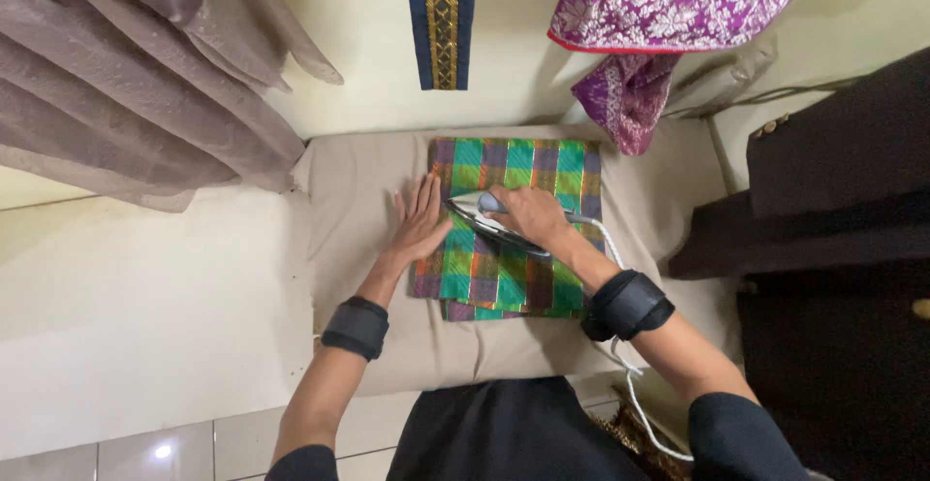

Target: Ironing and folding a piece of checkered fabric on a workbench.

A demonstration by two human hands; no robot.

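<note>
Two hands, iron (gripped), plaid cloth

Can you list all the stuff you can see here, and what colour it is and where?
checked cloth: 1, green, purple and orange, folded on the pad
iron: 1, silver and grey, on the checked cloth
iron cord: 1, white, trailing off the pad's right edge
ironing pad: 1, beige, in the middle
sheer fabric: 1, grey-brown, hanging top left
trimmed garment: 1, navy with gold, hanging top centre
brocade cloth: 1, magenta, hanging top right
dark clothes: a pile, black, on the right
wrist bands: 2, black, one on each forearm
left hand: 1, flat on the cloth's left edge
right hand: 1, gripping the iron
</note>
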